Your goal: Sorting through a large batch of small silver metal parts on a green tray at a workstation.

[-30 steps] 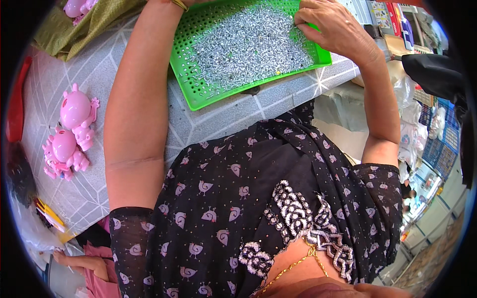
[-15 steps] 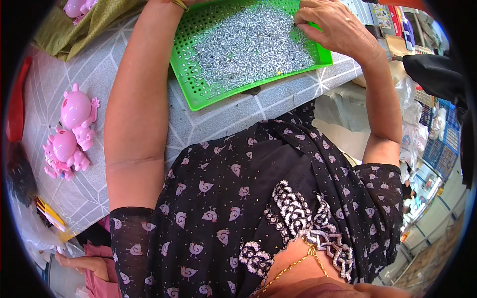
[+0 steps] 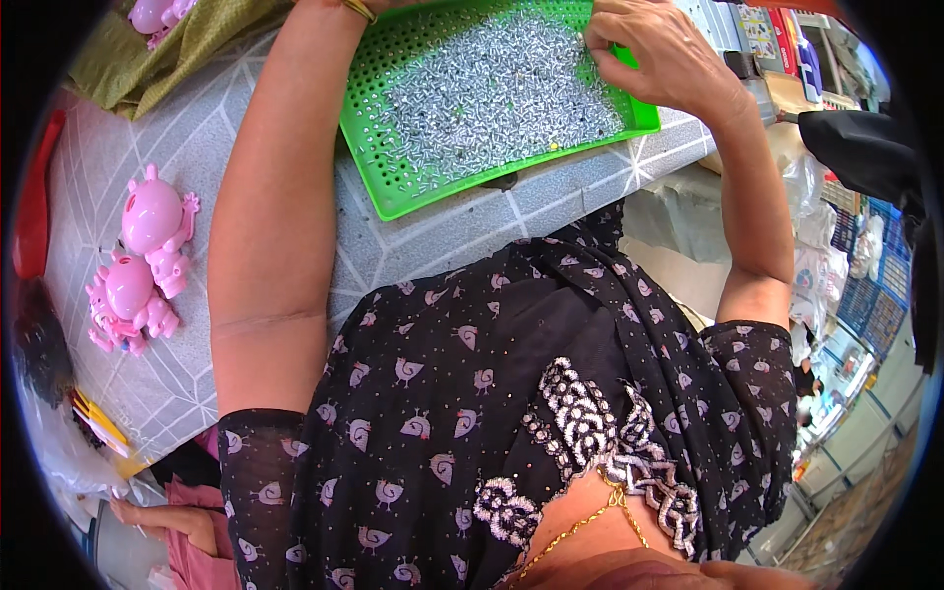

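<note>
A green perforated plastic tray lies on the table, holding a wide heap of small silver screws. At the tray's right side my right hand rests over the edge of the heap. Its fingers are curled together and point down; what they pinch, if anything, is hidden. My left forearm reaches past the tray's left side. A yellow bangle circles that wrist at the top edge, and the left fingers are out of sight beyond it.
Pink toy figures stand on the grey patterned table at left. An olive woven sack lies at the upper left, a red object at the far left. Another person's arm shows at lower left. Blue crates are stacked at right.
My right fingers have shifted very slightly at the tray's right side. The other person's hand at lower left has moved up a little. The tray and the toys look the same.
</note>
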A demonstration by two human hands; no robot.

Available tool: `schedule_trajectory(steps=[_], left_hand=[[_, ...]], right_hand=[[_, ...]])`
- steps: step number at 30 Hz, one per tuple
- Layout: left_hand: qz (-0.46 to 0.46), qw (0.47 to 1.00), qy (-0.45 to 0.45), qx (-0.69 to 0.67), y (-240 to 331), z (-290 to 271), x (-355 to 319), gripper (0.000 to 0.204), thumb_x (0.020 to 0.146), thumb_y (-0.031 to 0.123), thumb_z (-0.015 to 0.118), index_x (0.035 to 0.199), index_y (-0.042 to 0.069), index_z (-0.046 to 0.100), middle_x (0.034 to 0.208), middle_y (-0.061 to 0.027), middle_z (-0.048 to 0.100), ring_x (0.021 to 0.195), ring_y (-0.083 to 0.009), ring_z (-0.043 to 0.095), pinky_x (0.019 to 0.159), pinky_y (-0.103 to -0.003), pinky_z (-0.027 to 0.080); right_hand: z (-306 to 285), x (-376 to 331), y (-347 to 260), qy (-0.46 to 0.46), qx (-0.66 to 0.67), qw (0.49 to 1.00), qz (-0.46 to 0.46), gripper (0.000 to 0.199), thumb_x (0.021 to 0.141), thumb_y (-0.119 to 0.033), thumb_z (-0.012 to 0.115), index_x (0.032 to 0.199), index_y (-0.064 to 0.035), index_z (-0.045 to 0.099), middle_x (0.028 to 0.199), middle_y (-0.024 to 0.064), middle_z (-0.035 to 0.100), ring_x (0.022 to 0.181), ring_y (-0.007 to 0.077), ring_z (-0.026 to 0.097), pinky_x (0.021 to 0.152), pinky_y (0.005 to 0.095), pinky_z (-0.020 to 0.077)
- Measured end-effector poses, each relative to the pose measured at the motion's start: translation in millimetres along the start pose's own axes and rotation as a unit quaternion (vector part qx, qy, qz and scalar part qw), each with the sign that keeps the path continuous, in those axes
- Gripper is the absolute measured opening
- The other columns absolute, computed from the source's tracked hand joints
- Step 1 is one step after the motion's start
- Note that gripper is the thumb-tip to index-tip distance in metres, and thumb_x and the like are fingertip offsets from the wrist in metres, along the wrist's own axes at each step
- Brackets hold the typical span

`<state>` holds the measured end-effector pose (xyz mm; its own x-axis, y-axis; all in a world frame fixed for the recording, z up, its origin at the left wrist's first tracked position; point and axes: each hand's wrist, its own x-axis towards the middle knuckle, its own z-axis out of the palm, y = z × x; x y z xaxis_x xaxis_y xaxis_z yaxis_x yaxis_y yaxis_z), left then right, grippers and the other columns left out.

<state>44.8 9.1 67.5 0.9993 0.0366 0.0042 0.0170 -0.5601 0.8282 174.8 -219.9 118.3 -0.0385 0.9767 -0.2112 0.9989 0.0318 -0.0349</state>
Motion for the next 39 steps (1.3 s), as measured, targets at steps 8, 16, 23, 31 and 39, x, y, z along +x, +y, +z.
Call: schedule_trajectory(steps=[8, 16, 23, 31, 39], left_hand=[[-0.002, 1.000, 0.006, -0.017, 2.5, 2.4, 2.8, 0.037, 0.094, 0.032, 0.072, 0.100, -0.005, 0.073, 0.078, -0.0063, 0.067, 0.074, -0.0122, 0.057, 0.068, -0.032, 0.049], [-0.003, 1.000, -0.002, -0.020, 5.8, 2.2, 4.2, 0.038, 0.094, 0.032, 0.072, 0.101, -0.005, 0.073, 0.080, -0.0067, 0.068, 0.075, -0.0126, 0.058, 0.070, -0.032, 0.049], [-0.003, 1.000, 0.002, -0.019, 3.4, 2.4, 3.4, 0.038, 0.095, 0.032, 0.071, 0.101, -0.005, 0.073, 0.079, -0.0062, 0.067, 0.075, -0.0122, 0.058, 0.070, -0.031, 0.049], [-0.013, 1.000, 0.005, -0.010, 2.3, -0.2, -1.4, 0.038, 0.094, 0.032, 0.072, 0.100, -0.005, 0.073, 0.077, -0.0058, 0.066, 0.074, -0.0118, 0.057, 0.067, -0.032, 0.048], [0.008, 1.000, 0.003, -0.008, 2.7, 1.6, 3.7, 0.036, 0.094, 0.031, 0.072, 0.098, -0.005, 0.073, 0.073, -0.0049, 0.063, 0.071, -0.0109, 0.054, 0.064, -0.032, 0.047]], right_hand=[[5.6, -26.4, 2.1, 0.138, 0.130, 0.982, -0.014, 0.007, 0.078, -0.010, 0.068, 0.079, -0.0076, 0.061, 0.081, 0.0068, 0.064, 0.081, 0.0276, 0.064, 0.078, 0.0387, 0.0469], [18.0, -55.1, 42.3, 0.303, -0.018, 0.945, 0.123, 0.007, 0.084, -0.008, 0.064, 0.080, -0.0045, 0.060, 0.081, 0.0108, 0.064, 0.075, 0.0296, 0.065, 0.074, 0.0403, 0.0477], [22.9, -53.6, 20.0, 0.239, -0.114, 0.919, 0.293, 0.008, 0.085, -0.015, 0.066, 0.086, -0.0070, 0.065, 0.080, 0.0095, 0.066, 0.073, 0.0280, 0.065, 0.078, 0.0429, 0.0465], [18.2, -17.7, -16.9, 0.284, -0.053, 0.956, 0.054, 0.008, 0.079, -0.012, 0.073, 0.082, -0.0109, 0.067, 0.080, 0.0062, 0.063, 0.078, 0.0270, 0.062, 0.076, 0.0403, 0.0448], [23.2, -7.0, -12.1, 0.240, -0.101, 0.965, 0.028, 0.006, 0.079, -0.012, 0.072, 0.081, -0.0113, 0.066, 0.081, 0.0051, 0.062, 0.076, 0.0254, 0.060, 0.077, 0.0404, 0.0447]])
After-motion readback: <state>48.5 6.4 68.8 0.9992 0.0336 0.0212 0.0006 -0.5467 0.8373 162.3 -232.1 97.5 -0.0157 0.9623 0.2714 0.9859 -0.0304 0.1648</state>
